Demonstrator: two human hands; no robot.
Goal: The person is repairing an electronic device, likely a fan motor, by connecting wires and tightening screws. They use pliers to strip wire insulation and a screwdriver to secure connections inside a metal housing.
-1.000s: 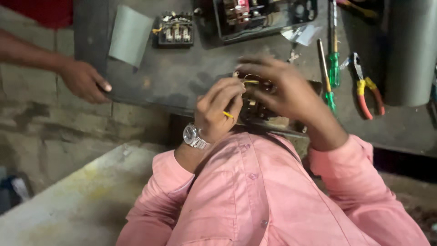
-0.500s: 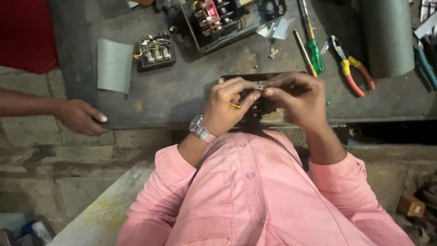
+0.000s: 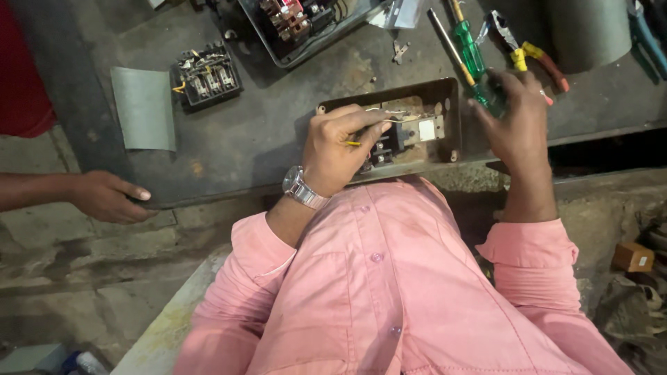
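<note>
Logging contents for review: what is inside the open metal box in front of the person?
Inside the metal box sit a dark switch block, a pale square part and thin wires. The left hand covers the box's left part, so what lies there cannot be seen.

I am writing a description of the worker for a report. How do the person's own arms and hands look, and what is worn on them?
Both arms wear long pink shirt sleeves, pushed up so the forearms are bare. The shirt has small matching buttons down its front. The left hand has a silver metal wristwatch with a link band at the wrist. The right hand is bare, with no glove and no watch; I can see no ring on either hand.
</note>
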